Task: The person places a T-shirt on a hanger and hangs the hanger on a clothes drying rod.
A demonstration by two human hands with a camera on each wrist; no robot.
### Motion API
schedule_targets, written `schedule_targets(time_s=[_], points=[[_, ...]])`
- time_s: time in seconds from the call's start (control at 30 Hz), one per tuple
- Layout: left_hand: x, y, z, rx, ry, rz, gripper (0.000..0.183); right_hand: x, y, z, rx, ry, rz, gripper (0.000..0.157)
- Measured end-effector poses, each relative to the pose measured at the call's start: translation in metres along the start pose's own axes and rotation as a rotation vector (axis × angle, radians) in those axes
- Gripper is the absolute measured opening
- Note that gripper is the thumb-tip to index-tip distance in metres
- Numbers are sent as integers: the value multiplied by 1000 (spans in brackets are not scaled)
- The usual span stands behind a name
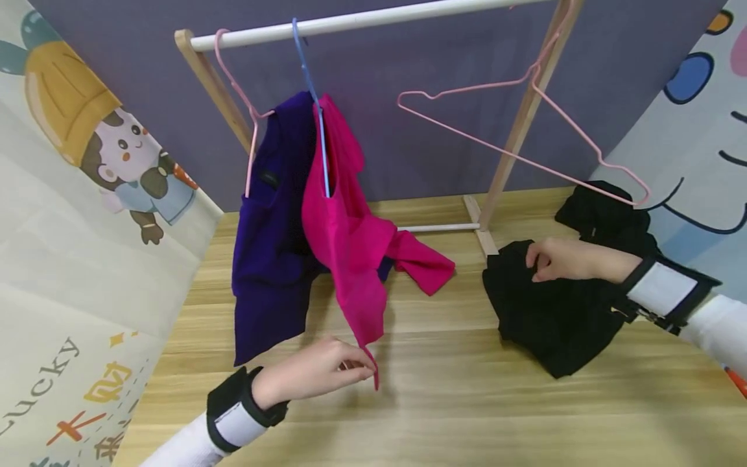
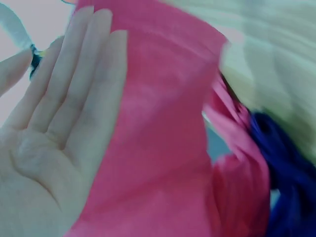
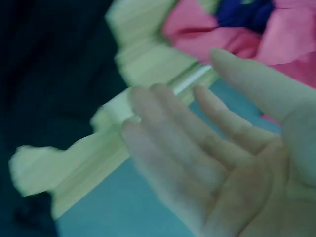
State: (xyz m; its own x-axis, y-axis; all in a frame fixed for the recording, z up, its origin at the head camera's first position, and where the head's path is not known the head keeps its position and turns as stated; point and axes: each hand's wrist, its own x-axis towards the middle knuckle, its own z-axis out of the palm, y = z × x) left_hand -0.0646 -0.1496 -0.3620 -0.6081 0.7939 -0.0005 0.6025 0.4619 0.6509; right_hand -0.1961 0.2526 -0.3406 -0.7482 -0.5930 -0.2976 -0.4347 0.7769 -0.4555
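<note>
- Left hand (image 1: 315, 370): fingers nearly straight, none curled round cloth; fingertips at the lower edge of the pink top (image 1: 350, 259); contact cannot be told.
- Pink top: rises toward one o'clock from the left hand, the nearer hand; long axis roughly twelve to six; blue hanger (image 1: 306, 69) at its neck.
- Right hand (image 1: 566, 259): fingers loosely bent, gripping nothing; over the black cloth (image 1: 560, 318), with the pink top well apart at nine o'clock.
- Black cloth: crumpled, mainly at six o'clock from the right hand.
- Blue top (image 1: 268, 259): eleven o'clock from the left hand, beside the pink top.
- Bare hanger (image 1: 503, 151): eleven o'clock from the right hand.
</note>
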Motion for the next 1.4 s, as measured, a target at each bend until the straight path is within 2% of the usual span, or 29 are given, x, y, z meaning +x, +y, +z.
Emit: schedule_targets(time_s=[0.13,0.23,0.4,0.57,0.77,1.07,1.27,1.4], points=[[11,10,10,-56,-30,-7,15,-17,32,14,-152,17,51,27],[20,15,16,-87,-37,-23,18,-28,54,24,-202,35,86,40],[35,16,26,-139,10,-43,22,-39,81,42,-131,14,122,66],[43,8,36,-184,67,-96,23,-38,95,62,-60,0,103,75],[50,-3,44,-170,159,-145,24,-32,100,80,-65,6,112,65],[57,-11,52,-138,255,-221,26,-18,92,101,-155,122,92,33],[60,-20,50,-167,322,-253,24,-11,78,113,-264,199,55,31],[61,-24,47,-182,365,-269,23,-7,74,110,-193,202,9,31]])
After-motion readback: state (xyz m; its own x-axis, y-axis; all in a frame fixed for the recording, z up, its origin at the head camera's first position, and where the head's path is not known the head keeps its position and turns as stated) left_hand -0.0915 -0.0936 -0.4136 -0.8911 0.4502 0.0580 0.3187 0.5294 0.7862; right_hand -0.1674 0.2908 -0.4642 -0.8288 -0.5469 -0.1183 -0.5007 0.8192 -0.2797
